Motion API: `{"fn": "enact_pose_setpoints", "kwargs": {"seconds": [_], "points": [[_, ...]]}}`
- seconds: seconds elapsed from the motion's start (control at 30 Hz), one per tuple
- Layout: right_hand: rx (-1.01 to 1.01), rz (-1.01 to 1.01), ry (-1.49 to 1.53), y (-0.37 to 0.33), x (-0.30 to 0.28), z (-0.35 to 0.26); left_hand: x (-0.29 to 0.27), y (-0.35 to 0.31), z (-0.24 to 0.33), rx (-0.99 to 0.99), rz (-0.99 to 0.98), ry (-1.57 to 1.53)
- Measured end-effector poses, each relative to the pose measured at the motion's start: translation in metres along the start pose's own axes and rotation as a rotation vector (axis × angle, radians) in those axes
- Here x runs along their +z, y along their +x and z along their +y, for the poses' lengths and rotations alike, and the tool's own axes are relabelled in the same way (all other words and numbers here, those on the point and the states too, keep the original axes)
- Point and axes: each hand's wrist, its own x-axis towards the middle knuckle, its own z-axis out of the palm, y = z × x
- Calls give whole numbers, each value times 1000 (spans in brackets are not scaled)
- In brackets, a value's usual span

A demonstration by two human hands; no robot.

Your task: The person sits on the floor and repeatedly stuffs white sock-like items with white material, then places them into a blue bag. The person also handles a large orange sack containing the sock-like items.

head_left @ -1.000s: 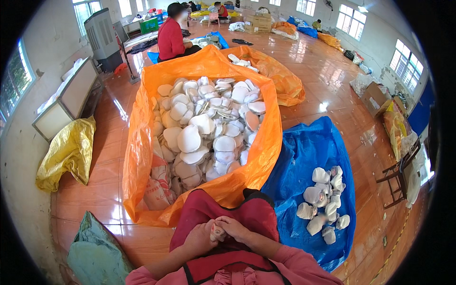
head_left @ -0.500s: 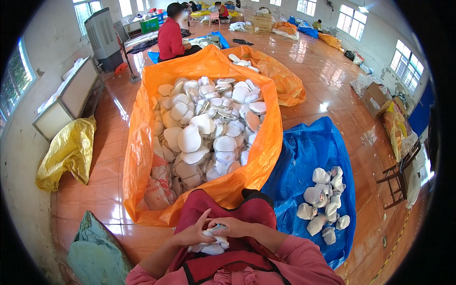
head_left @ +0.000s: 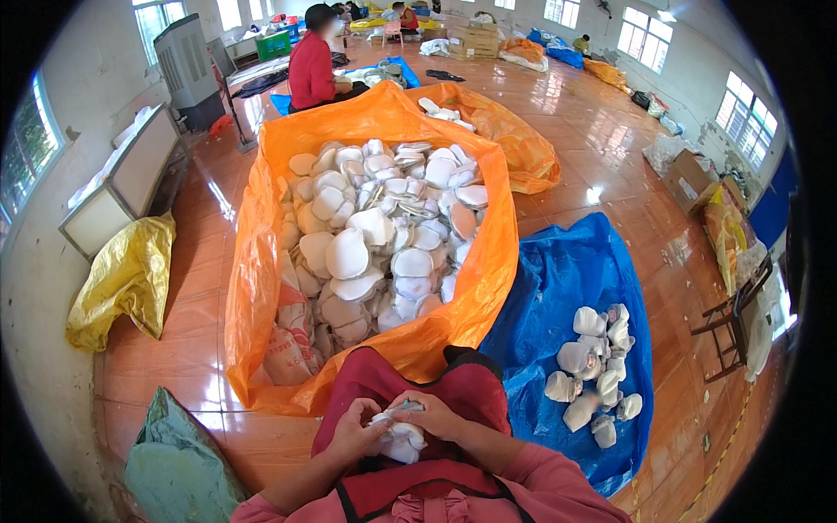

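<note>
A white cloth [head_left: 403, 444] was held over the lap, low in the middle of the view, by both bare hands. Its left upper edge was pinched between the bent fingers and thumb of the left hand [head_left: 353, 431]; its top was gripped by the curled fingers of the right hand [head_left: 436, 418]. Both hands were nearly closed, and how firmly each was pressed could not be told. The lap was covered by a dark red apron [head_left: 475, 397]. Just beyond the knees, a large orange sack [head_left: 484, 283] was spread wide, filled with a heap of white pads [head_left: 366, 227]; a red-printed bag [head_left: 292, 349] was tucked inside its near left corner. To the right, a blue sheet [head_left: 558, 270] was laid on the tiled floor [head_left: 602, 179], and a cluster of white bundles [head_left: 602, 362] was gathered on it. A yellow sack [head_left: 126, 279] and a green sack [head_left: 179, 462] were left at the left.
</note>
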Motion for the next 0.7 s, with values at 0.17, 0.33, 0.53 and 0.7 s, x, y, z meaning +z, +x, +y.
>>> {"fn": "enact_pose_setpoints", "kwargs": {"seconds": [0.17, 0.33, 0.53, 0.7], "points": [[-49, 166, 99, 1, 12, 7, 9, -1, 1, 2, 86, -110], [-82, 271, 229, 6, 14, 15, 27, -2, 8, -101, 165, -272], [-115, 365, 84, 5, 14, 22, 40, -6, 15, -71, 185, -260], [-101, 286, 200, 19, 3, 35, 42, -6, 14, 145, 220, 96]]}}
